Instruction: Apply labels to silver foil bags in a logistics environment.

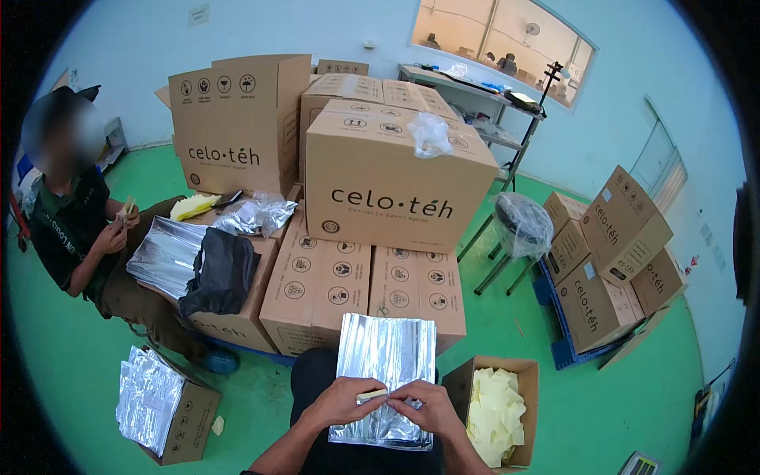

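Observation:
A stack of silver foil pouches [386,350] lies across my lap. Above it my left hand [347,399] grips a small, pale yellow pad or folded strip [372,394] between thumb and fingers. The fingertips of my right hand [428,405] are bunched at the right end of that strip, touching or nearly touching my left fingertips. Whether they pinch a piece of it is too small to tell. To my right, an open carton [528,404] holds loose, pale yellow paper pieces [496,409].
Printed cartons [392,184] are stacked ahead. At left sits a person [71,237] with hands together, beside foil pouches [166,252] and a black cloth or bag [222,270]. A carton [193,424] topped with foil pouches [148,398] stands front left. A stool [522,222] and loaded blue pallet [555,320] are right.

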`<state>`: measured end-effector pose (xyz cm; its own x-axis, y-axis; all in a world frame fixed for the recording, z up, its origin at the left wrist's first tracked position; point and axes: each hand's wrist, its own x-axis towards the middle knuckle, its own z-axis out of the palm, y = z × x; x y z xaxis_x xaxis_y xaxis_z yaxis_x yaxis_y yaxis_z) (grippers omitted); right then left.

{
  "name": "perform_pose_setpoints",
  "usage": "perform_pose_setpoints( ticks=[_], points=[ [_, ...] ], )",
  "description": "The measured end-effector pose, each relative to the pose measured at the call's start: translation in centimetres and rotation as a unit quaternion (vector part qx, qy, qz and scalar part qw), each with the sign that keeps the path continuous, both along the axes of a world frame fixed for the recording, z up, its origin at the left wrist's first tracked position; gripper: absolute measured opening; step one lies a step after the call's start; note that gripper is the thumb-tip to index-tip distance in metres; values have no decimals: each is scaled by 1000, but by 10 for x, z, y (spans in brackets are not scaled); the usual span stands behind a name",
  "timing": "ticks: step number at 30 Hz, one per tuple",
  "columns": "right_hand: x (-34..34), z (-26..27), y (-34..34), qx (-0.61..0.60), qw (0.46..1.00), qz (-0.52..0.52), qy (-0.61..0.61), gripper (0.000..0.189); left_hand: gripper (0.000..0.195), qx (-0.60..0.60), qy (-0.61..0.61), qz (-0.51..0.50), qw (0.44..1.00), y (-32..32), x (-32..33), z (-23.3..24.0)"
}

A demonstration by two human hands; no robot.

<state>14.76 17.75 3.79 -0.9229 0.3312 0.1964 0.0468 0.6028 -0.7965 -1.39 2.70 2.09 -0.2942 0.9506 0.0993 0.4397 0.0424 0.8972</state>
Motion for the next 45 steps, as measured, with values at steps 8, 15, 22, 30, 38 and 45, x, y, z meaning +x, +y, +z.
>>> perform_pose_setpoints(
  ticks=[8, 15, 22, 30, 38, 45],
  points=[
    [5, -6, -9, -105, 991, 63, -58, 17, 31, -67, -70, -165, 981, -7, -26, 3],
    [2, -7, -10, -91, 994, 48, -40, 18, 28, -47, 17, -122, 991, -11, -17, 9],
    [-2, -13, -18, -5, 999, 2, 47, 15, 27, -76, 43, -104, 991, -10, -10, 18],
    [-8, -19, -25, 28, 993, -41, 108, 13, 22, -52, 117, -85, 988, -7, -6, 15],
    [-12, -38, -13, 13, 977, -194, 92, 11, 23, 52, 165, 28, 985, 1, 4, 13],
    [-4, -49, -2, -239, 955, -166, 53, 17, 26, 60, 187, 80, 977, 7, 24, 12]
  ],
)
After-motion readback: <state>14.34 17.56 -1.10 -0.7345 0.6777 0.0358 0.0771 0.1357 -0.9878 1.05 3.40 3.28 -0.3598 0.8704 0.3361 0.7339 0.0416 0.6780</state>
